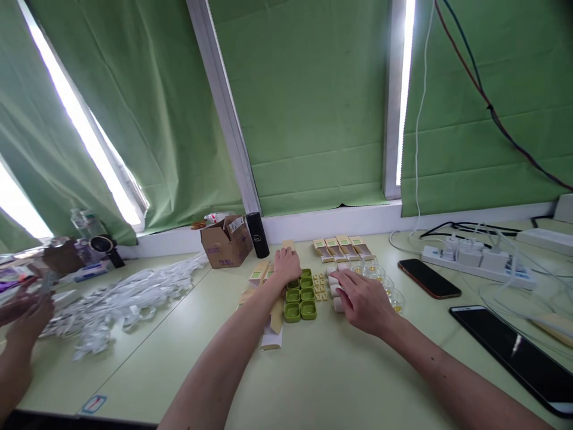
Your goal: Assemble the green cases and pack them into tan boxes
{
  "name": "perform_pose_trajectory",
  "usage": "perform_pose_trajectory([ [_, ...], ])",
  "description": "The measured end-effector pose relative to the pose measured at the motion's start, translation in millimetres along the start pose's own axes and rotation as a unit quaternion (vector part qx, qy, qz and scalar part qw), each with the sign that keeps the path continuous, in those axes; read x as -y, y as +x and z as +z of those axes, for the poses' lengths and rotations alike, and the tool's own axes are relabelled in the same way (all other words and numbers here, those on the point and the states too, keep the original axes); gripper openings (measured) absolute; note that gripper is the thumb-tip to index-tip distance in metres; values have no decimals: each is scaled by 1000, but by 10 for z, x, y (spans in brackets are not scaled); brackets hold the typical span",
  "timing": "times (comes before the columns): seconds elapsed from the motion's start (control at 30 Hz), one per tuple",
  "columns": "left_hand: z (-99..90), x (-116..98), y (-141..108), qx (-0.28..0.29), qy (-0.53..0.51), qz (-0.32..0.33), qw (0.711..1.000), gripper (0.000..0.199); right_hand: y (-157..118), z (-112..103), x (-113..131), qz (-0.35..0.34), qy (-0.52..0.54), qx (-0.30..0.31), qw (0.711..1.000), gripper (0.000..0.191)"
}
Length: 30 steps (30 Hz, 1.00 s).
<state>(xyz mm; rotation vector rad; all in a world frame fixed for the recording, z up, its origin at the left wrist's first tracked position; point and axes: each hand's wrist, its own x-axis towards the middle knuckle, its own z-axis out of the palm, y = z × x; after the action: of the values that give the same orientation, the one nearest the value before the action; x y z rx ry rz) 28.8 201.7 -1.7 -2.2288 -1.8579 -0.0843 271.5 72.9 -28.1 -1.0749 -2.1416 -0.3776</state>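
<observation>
My left hand (287, 266) reaches over the far end of two rows of small square green trays (292, 312), its fingers bent down. What lies under those fingers is hidden. My right hand (364, 298) is above a column of white cylinders (338, 305), index finger and thumb apart, fingertips at or just over them. Between the hands lie small pale yellow pieces (319, 288) in a block. Clear round cups (397, 301) with yellow spots stand partly hidden behind my right hand. Tan folded cartons (276, 315) lie left of the trays, partly behind my left forearm.
Tan packets (344, 248) lie in a row at the back. A cardboard box (227, 242) and a black cylinder (257, 235) stand behind left. White straps (134, 292) are heaped left, near another person's hands (31, 310). Phone (428, 278), tablet (514, 352) and power strip (477, 267) are right.
</observation>
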Motion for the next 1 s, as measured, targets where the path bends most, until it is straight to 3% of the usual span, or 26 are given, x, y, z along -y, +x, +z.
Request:
perform_pose_trajectory([
  [0.13, -109, -3, -70, -35, -42, -11, 998, 47, -2, 0, 1, -6, 1, 3, 1000, 35],
  [0.27, -358, 16, -234, -108, -105, -14, 988, 48, 1, -11, 23, -10, 7, 4, 1000, 33],
  [0.4, -618, -7, -605, -182, -162, -4, 970, 38, 3, -19, 52, -18, 18, -3, 1000, 26],
  [0.5, -690, -84, -989, -273, -259, 35, 926, 25, -8, -9, 73, -23, 32, -1, 999, 19],
  [0.57, -654, -149, -1228, -277, -254, 71, 924, 23, -23, 11, 90, -31, 44, 5, 999, 18],
  [0.7, -429, -234, -1525, -229, -179, 154, 944, 17, -65, 71, 134, -52, 62, 25, 996, 18],
  [0.83, -210, -228, -1600, -159, -172, 172, 957, 12, -100, 117, 180, -54, 69, 46, 995, 21],
  [1.0, -178, -202, -1613, -123, -132, 174, 968, 9, -107, 122, 212, -47, 69, 64, 994, 21],
])
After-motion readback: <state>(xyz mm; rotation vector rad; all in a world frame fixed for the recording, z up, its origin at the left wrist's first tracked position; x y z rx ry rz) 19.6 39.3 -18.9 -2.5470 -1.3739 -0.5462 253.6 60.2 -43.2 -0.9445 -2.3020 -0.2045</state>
